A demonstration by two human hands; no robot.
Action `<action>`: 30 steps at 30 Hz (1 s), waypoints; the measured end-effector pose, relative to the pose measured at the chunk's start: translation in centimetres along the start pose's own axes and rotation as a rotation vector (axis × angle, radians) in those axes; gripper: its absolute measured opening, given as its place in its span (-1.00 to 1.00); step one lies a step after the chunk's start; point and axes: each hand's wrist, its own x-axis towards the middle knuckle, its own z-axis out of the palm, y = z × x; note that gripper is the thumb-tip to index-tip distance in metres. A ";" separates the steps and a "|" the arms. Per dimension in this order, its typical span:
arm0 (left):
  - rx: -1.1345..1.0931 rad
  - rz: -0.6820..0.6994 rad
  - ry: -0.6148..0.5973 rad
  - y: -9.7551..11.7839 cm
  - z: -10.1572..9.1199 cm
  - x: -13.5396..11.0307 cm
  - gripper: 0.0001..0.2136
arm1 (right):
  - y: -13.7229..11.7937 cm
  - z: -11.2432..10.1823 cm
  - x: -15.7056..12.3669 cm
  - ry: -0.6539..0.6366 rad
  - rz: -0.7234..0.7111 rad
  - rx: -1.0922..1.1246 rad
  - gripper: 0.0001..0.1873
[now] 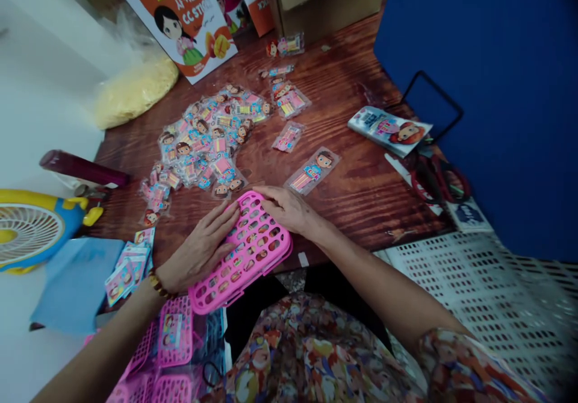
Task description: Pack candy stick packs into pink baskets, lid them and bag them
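Note:
A pink plastic basket-like case (247, 255) with oval holes lies tilted at the table's front edge, its lid down; small printed packets show through the holes. Flat along its left side rests my left hand (203, 243), fingers stretched out over the lid. My right hand (286, 207) curls over the far right corner of the same case, thumb and fingers around its edge. Just beyond it is a clear packet with a cartoon child (312, 171). A heap of similar small packets (203, 141) spreads across the table to the left.
Scissors (440, 180) and a printed packet roll (388, 131) lie at the right beside a blue panel (478, 102). Printed boxes (180, 23) and a cardboard box (329, 5) stand behind. Left are a fan (31, 228) and printed cards (129, 270); more pink cases (174, 331) sit below.

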 end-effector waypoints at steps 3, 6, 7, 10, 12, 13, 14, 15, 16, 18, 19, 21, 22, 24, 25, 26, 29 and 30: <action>0.015 -0.037 0.030 -0.2 0.3 -0.1 -0.42 | 0.3 0.1 -0.2 0.010 0.020 0.065 -0.56; -0.017 -0.072 0.047 -0.1 0.6 0.2 -0.42 | 0.8 0.0 0.5 -0.011 0.044 0.137 -0.59; -0.022 -0.086 0.052 0.1 0.7 0.3 -0.43 | 0.9 -0.1 1.2 -0.023 0.048 0.144 -0.60; 0.037 -0.208 0.120 1.2 1.4 0.6 -0.46 | 1.3 -0.4 3.9 -0.043 0.035 0.148 -0.66; 0.095 -0.313 0.182 1.9 2.0 0.7 -0.45 | 1.6 -0.6 5.2 -0.085 0.028 0.236 -0.74; 0.114 -0.345 0.199 2.2 2.2 0.8 -0.45 | 1.7 -0.7 5.4 -0.097 0.026 0.316 -0.77; 0.122 -0.357 0.200 2.4 2.4 0.8 -0.46 | 1.9 -0.7 5.0 -0.081 0.026 0.408 -0.77; 0.124 -0.354 0.194 2.6 2.5 0.9 -0.48 | 2.0 -0.7 4.2 -0.032 0.023 0.496 -0.74; 0.124 -0.346 0.186 2.7 2.6 0.9 -0.49 | 2.1 -0.6 2.8 0.042 0.019 0.564 -0.70; 0.122 -0.335 0.174 2.8 2.6 0.9 -0.51 | 2.2 -0.4 -0.7 0.187 0.008 0.623 -0.65; 0.121 -0.336 0.175 2.8 2.5 0.9 -0.51 | 2.2 -0.2 -2.5 0.202 0.006 0.618 -0.62; 0.121 -0.343 0.182 2.8 2.4 0.9 -0.51 | 2.3 0.5 -5.5 0.193 0.003 0.605 -0.52; 0.121 -0.345 0.182 2.8 2.3 0.9 -0.51 | 2.4 1.0 -6.5 0.196 0.008 0.607 -0.48; 0.125 -0.347 0.167 2.8 2.1 0.7 -0.48 | 2.5 1.8 -7.3 0.230 0.022 0.624 -0.46; 0.130 -0.344 0.155 2.8 2.1 0.7 -0.46 | 2.6 2.1 -7.2 0.249 0.031 0.628 -0.46; 0.139 -0.341 0.143 2.9 2.1 0.6 -0.43 | 2.7 2.3 -7.0 0.263 0.037 0.629 -0.47; 0.189 -0.344 0.137 3.0 2.4 0.6 -0.38 | 2.9 2.5 -5.7 0.258 0.033 0.633 -0.49; 0.209 -0.359 0.149 3.1 2.5 0.7 -0.38 | 3.0 2.5 -5.2 0.246 0.030 0.645 -0.49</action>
